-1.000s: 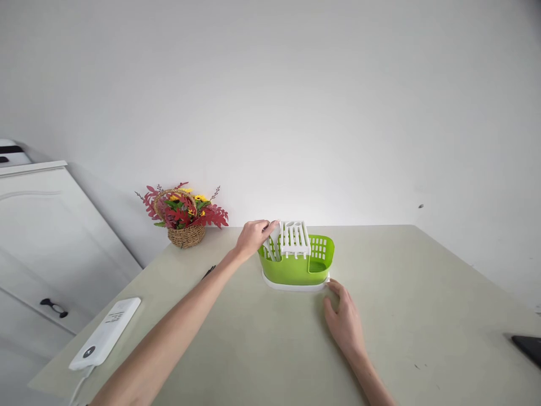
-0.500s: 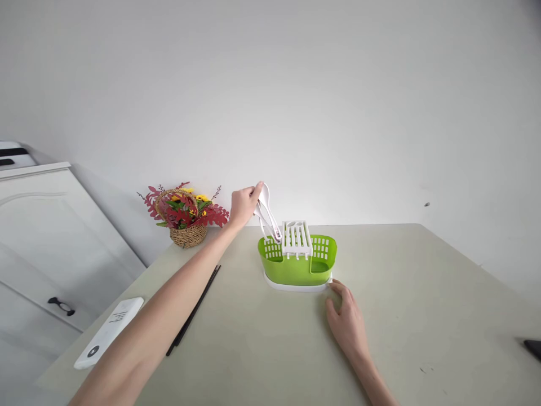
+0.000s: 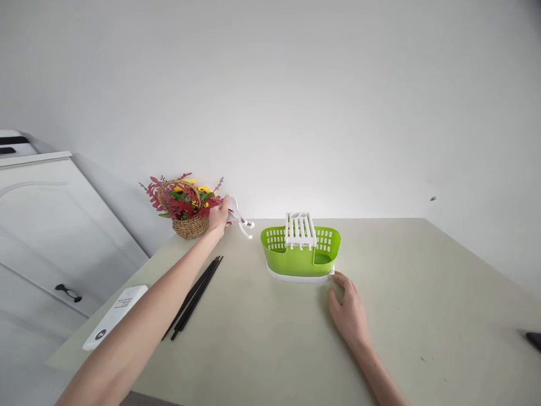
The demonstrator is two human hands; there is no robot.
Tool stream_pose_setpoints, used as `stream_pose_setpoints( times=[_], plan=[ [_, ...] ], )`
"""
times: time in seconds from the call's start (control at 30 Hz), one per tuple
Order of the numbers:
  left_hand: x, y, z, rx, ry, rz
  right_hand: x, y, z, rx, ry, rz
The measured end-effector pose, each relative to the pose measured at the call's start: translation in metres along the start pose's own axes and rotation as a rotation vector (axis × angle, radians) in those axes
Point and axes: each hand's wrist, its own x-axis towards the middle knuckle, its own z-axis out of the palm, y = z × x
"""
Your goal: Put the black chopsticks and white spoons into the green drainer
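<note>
In the head view my left hand (image 3: 220, 216) is closed around the bowl ends of white spoons (image 3: 242, 219), whose handles point right and down over the table. My right hand (image 3: 349, 307) lies on the table with its thumb apart, and its fingertips touch the right front edge of a white drip tray (image 3: 296, 278). On that tray stands a green utensil basket (image 3: 296, 263) with openwork sides. A white slotted rack (image 3: 300, 230) sits across the basket's middle. The bowls of the spoons are partly hidden by my left fingers.
A wicker basket of artificial flowers (image 3: 188, 225) stands at the back left, beside my left hand. Several black chopsticks (image 3: 196, 299) lie near my left forearm. A white flat device (image 3: 120, 313) rests at the table's left edge, and a dark object (image 3: 534, 339) at far right.
My left hand has moved left and down, carrying the spoons away from the green basket toward the flowers. More of the chopsticks now show. My right hand stays at the tray.
</note>
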Motion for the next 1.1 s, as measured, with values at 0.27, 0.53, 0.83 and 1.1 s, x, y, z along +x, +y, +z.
stream_pose_setpoints(
  times=[0.27, 0.53, 0.83, 1.1],
  plan=[
    [-0.058, -0.045, -0.056, 0.365, -0.323, -0.050, -0.002, 0.002, -0.004, -0.027, -0.018, 0.017],
    [-0.095, -0.075, -0.060, 0.529, -0.636, 0.223, -0.003, 0.004, -0.007, -0.042, -0.020, 0.030],
    [-0.105, -0.098, -0.053, 0.559, -0.687, 0.258, -0.003, 0.007, -0.006, -0.053, -0.017, 0.025],
    [-0.119, -0.095, -0.045, 0.635, -0.628, 0.380, -0.004, 0.004, -0.008, -0.053, -0.016, 0.038]
  ],
)
